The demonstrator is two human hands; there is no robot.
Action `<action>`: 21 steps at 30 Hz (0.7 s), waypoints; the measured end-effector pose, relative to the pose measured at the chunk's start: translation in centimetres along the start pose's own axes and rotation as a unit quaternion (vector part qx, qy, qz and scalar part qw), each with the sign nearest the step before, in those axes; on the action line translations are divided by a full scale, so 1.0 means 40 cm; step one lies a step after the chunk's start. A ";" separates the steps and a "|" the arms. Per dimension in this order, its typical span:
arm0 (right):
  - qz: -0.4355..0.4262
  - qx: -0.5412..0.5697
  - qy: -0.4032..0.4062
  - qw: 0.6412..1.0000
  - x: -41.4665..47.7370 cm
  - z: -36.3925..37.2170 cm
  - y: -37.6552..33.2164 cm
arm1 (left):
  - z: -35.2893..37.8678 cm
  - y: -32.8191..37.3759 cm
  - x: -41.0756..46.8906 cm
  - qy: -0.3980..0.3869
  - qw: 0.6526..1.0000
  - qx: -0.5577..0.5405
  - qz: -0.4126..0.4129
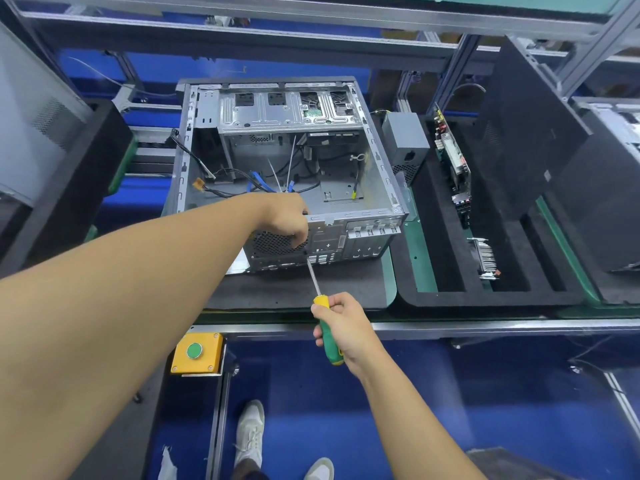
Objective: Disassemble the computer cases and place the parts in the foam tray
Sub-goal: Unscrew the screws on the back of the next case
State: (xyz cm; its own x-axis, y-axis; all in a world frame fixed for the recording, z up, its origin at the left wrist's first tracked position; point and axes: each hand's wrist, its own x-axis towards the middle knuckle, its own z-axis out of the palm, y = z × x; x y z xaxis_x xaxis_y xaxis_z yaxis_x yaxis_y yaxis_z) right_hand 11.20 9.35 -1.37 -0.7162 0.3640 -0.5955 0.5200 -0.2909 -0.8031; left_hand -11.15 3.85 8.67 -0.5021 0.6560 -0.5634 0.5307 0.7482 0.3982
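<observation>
An open grey computer case point(377, 168) lies on its side on a dark mat, with loose black and blue cables point(242, 181) inside. My left hand point(285, 216) grips the case's near rear edge, fingers curled over the fan grille point(273, 242). My right hand point(341, 325) holds a screwdriver point(327, 332) with a green and yellow handle; its shaft tip touches the rear panel just right of the grille. To the right, the black foam tray point(433, 299) holds a grey power supply point(405, 140), a circuit board point(452, 157) on edge and a finned heatsink point(486, 258).
A black side panel point(519, 133) leans in the tray's right slot. Another case point(609, 216) stands at far right and a grey panel point(31, 126) at far left. A yellow box with a green button point(195, 353) hangs below the bench edge. An aluminium frame runs overhead.
</observation>
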 end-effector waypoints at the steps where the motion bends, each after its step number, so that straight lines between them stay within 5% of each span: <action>1: -0.002 0.000 -0.003 1.000 -0.001 -0.004 -0.003 | 0.000 0.000 0.000 0.001 1.000 0.000 -0.001; 8: -0.022 0.008 -0.022 0.999 -0.010 -0.006 0.000 | 0.001 -0.003 0.002 0.000 1.000 0.003 -0.005; 17: 0.076 0.153 -0.073 0.983 0.005 0.013 0.001 | 0.002 0.000 0.001 0.003 1.000 -0.003 -0.006; 21: 0.081 0.102 -0.087 0.988 -0.002 0.016 -0.010 | 0.002 0.002 -0.002 0.005 1.000 -0.002 -0.005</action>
State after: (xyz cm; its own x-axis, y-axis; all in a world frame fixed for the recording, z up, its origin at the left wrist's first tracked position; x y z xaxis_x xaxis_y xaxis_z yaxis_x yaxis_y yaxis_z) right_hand 10.75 8.89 -0.99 -0.7095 0.1451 -0.6896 0.5427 -0.5119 -0.6660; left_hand -11.01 3.85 8.66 -0.5150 0.6491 -0.5599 0.5231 0.7554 0.3946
